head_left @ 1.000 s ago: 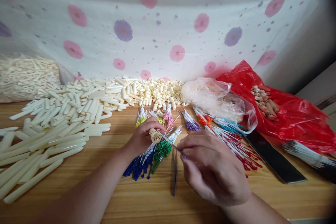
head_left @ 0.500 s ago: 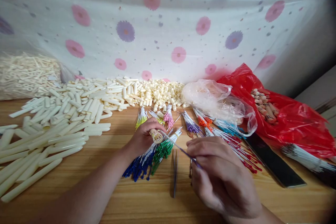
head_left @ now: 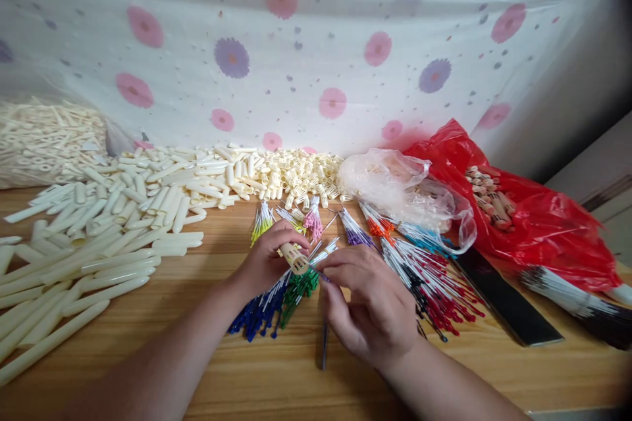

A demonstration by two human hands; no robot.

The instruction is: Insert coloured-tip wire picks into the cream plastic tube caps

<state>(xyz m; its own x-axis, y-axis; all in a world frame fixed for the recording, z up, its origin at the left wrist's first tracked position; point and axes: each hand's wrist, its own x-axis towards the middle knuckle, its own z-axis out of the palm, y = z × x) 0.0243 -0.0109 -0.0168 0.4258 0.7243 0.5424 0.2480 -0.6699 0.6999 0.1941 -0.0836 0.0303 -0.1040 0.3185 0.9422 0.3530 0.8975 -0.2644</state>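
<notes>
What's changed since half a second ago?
The right hand has moved left, closer to the slotted tube, still holding the thin purple stick. The tube has turned to show more of its side. Black-tipped sticks now show beside the red ones. Unchanged: the left hand grips the tube, and the tweezers lie on the table.

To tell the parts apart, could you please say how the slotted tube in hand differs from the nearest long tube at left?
The slotted tube is much shorter than the long tube. The slotted tube has openings in its wall; the long tube looks smooth. The left hand holds the slotted tube; the long tube lies on the table. Both are cream-coloured.
</notes>
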